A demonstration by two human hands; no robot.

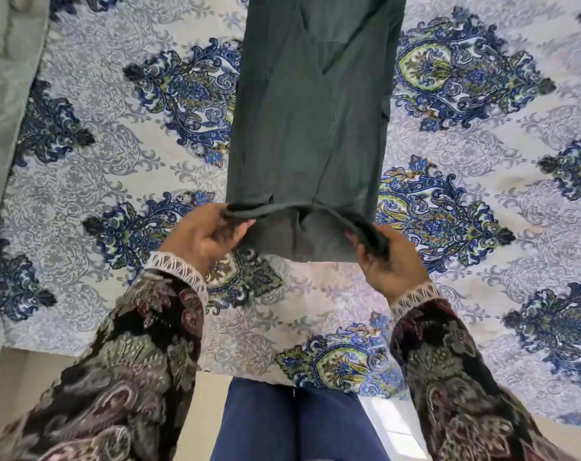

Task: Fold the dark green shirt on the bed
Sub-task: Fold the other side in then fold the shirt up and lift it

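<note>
The dark green shirt (312, 111) lies as a long narrow strip down the middle of the patterned bedspread (116, 154), running from the top edge of the view toward me. Its near end is lifted off the bed and curled over, showing a lighter underside. My left hand (206, 234) pinches the near left corner of the strip. My right hand (385, 261) grips the near right corner. Both hands hold the end a little above the bed. The far end of the shirt is cut off by the frame.
A pale grey-green blanket or pillow (6, 94) lies along the left side of the bed. The bed's near edge (249, 374) runs just in front of my blue-trousered legs (292, 424). Light floor (392, 424) shows below.
</note>
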